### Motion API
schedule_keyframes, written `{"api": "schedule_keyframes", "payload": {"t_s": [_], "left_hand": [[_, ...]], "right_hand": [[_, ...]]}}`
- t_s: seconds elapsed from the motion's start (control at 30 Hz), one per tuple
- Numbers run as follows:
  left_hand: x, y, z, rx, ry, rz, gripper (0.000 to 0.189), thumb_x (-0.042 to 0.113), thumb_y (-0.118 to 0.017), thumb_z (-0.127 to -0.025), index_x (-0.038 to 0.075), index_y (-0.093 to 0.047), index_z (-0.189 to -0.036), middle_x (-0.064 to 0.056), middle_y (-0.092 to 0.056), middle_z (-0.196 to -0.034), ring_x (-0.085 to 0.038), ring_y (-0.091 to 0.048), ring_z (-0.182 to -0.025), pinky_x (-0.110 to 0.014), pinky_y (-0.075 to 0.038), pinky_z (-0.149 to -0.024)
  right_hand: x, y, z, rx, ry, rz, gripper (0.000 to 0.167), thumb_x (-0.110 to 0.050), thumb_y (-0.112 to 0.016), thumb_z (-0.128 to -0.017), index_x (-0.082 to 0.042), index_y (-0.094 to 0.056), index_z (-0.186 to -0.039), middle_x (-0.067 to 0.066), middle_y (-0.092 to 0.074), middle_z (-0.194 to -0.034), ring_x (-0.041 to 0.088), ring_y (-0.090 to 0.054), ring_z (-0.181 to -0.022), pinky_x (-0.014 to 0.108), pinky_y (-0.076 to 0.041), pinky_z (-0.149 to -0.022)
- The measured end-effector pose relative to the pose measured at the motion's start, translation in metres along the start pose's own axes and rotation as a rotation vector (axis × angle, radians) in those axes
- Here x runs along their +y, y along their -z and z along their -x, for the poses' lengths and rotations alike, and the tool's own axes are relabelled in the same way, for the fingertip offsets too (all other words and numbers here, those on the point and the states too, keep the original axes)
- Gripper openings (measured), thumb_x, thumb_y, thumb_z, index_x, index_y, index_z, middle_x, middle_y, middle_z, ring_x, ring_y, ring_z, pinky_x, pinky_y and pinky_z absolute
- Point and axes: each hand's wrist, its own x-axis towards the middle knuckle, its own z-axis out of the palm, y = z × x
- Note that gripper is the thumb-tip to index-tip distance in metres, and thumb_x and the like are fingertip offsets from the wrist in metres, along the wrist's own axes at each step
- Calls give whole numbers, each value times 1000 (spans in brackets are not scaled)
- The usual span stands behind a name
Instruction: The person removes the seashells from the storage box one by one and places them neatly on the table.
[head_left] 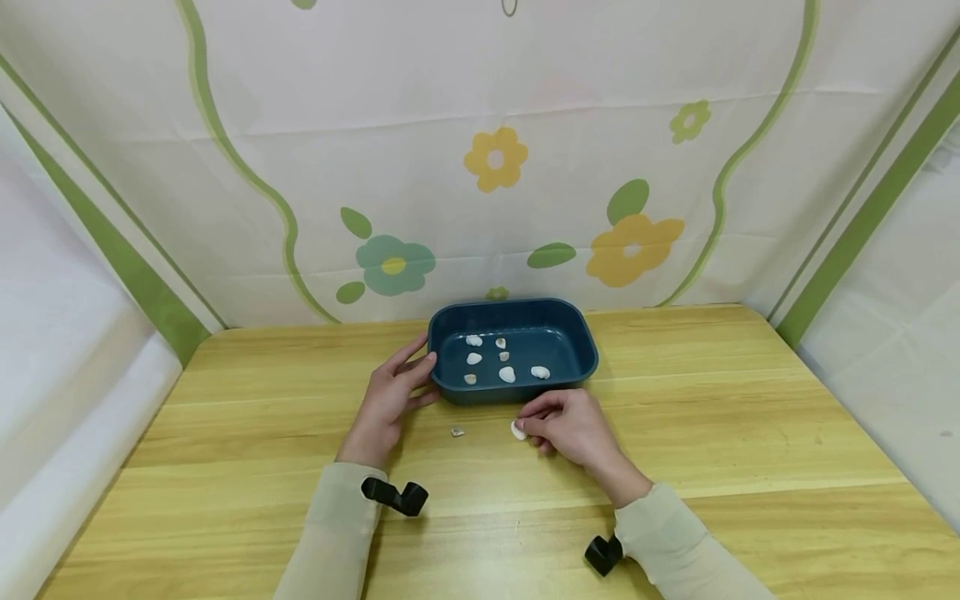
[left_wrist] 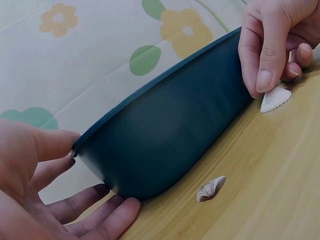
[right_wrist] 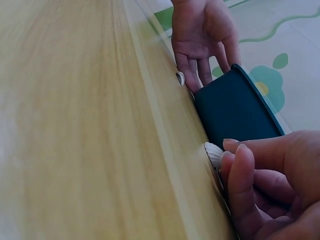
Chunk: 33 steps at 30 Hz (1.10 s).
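Observation:
A dark blue rectangular basin (head_left: 517, 396) stands on the wooden table with several small shells (head_left: 507, 375) spread over its floor. My left hand (head_left: 388, 408) rests against the basin's left end, thumb at the rim and the other fingers fairly straight along the outer wall. Just in front of the basin, my right hand (head_left: 573, 429) pinches a white, ribbed, fan-shaped seashell (left_wrist: 276, 99) between thumb and fingers, close over the tabletop. Another small ribbed seashell (left_wrist: 211, 188), pale with darker streaks, lies loose on the table between the two hands.
The wooden table (head_left: 750, 433) reaches back to a white curtain (head_left: 420, 100) printed with flowers and leaves, right behind the basin. White cloth also hangs at both sides. Each sleeve carries a black wrist camera (head_left: 405, 498).

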Motion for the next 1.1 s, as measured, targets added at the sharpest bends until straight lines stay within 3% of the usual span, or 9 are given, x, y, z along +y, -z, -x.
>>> {"api": "schedule_keyframes", "payload": {"t_s": [0.23,0.47,0.8,1.0,1.1], "left_hand": [[0,0,0,0,0,-2,49,32,-67,-109,33,-57,-157,-13,-63,-152,-26,-69,-122,-46,-61,-105],[-2,0,-1,1,-6,6,49,30,-67,-109,32,-58,-156,-14,-64,-151,-20,-71,-114,-43,-63,-101],[-2,2,-1,1,-6,8,49,32,-67,-108,33,-58,-156,-15,-63,-151,-20,-71,-114,-42,-63,-100],[-1,1,1,-1,-10,-1,49,33,-67,-109,33,-57,-157,-15,-62,-152,-24,-70,-118,-42,-63,-101],[-2,1,0,-8,-9,-11,50,33,-67,-108,33,-57,-157,-14,-63,-152,-22,-70,-117,-43,-62,-103]], "right_hand": [[-1,2,1,-11,7,-22,5,-6,-84,-92,-4,-83,-96,7,-75,-73,15,-66,-59,26,-57,-54],[-5,10,3,-65,22,-47,10,-9,-83,-94,-2,-82,-101,10,-77,-79,16,-67,-64,26,-58,-56],[-16,23,9,-163,111,-56,16,-15,-82,-96,-1,-81,-105,20,-77,-84,21,-68,-66,30,-60,-58],[-25,30,11,-185,141,-35,18,-15,-82,-97,0,-80,-105,20,-77,-85,25,-69,-66,32,-60,-57],[-34,41,9,-159,154,-47,18,-15,-82,-97,0,-80,-106,17,-78,-90,26,-70,-70,30,-61,-59]]}}
